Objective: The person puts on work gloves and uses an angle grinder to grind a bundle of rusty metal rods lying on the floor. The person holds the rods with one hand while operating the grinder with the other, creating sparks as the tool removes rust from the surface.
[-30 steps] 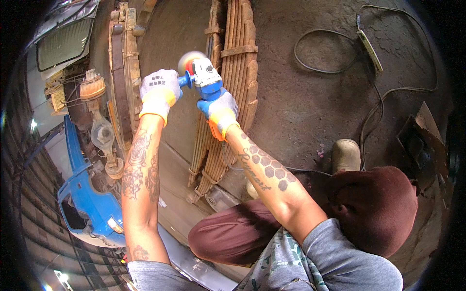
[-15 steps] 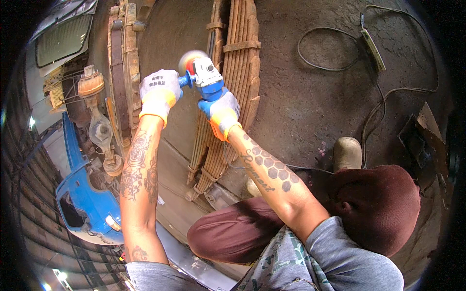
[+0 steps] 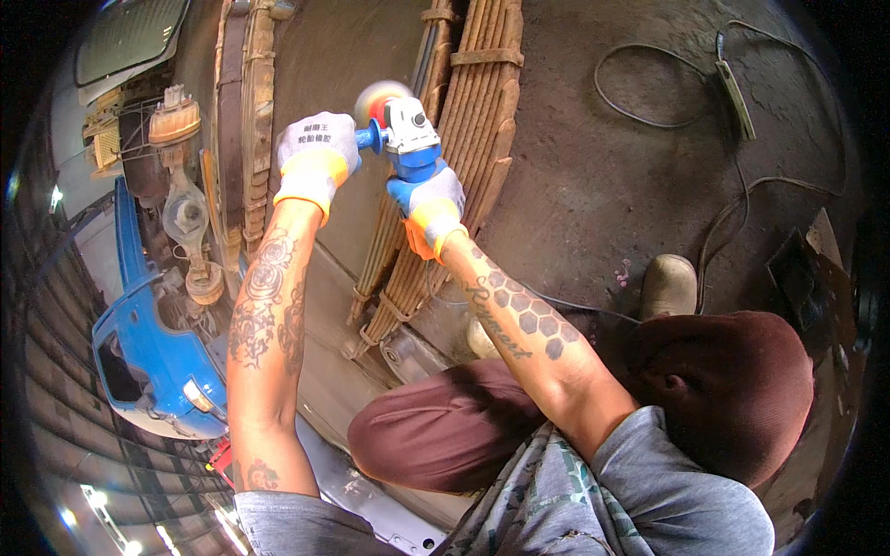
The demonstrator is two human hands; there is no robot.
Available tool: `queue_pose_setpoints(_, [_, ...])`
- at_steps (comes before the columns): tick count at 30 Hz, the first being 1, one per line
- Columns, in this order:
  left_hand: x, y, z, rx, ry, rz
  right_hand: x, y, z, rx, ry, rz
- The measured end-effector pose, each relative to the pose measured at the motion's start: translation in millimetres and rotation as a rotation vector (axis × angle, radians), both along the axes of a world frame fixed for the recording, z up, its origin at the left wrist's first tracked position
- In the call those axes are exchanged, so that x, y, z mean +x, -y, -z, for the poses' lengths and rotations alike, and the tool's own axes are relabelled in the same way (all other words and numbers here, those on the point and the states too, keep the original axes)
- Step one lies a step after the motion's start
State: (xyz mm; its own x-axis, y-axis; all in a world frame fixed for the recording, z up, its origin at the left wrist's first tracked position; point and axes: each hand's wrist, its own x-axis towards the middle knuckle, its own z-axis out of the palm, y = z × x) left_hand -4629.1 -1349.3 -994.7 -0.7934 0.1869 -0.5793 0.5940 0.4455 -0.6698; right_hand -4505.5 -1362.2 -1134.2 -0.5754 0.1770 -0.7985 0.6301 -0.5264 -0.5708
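Note:
An angle grinder (image 3: 411, 127), white at the head and blue on the body, is held over a rusty stack of leaf springs (image 3: 480, 97). Its disc (image 3: 382, 95) is smeared by spinning, reddish near the centre. My left hand (image 3: 315, 159), in a grey and orange work glove, is closed round the blue side handle (image 3: 371, 137). In a matching glove, my right hand (image 3: 434, 206) wraps the blue body behind the head. The disc sits near the left edge of the stack; whether it touches metal I cannot tell.
Another leaf spring pack (image 3: 257, 120) lies to the left, beside a rusty axle (image 3: 185, 218). A blue truck cab (image 3: 162, 357) stands farther left. A power cord loops over the dirt floor to a power strip (image 3: 735, 100). My boot (image 3: 669, 285) rests at right.
The view has shifted and turned slightly. Against the leaf springs, the grinder and both hands have come a little nearer to me. Both grips are unchanged, and the disc is blurred in both frames.

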Motion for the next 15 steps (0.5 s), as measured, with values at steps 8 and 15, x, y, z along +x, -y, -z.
queue_pose_setpoints(8, [0, 1, -2, -0.002, 0.007, -0.003, -1, 10, 8, 0.047, -0.026, -0.025])
queue_pose_setpoints(15, [-1, 6, 3, 0.020, 0.002, -0.016, -1, 12, 13, 0.132, -0.009, -0.082])
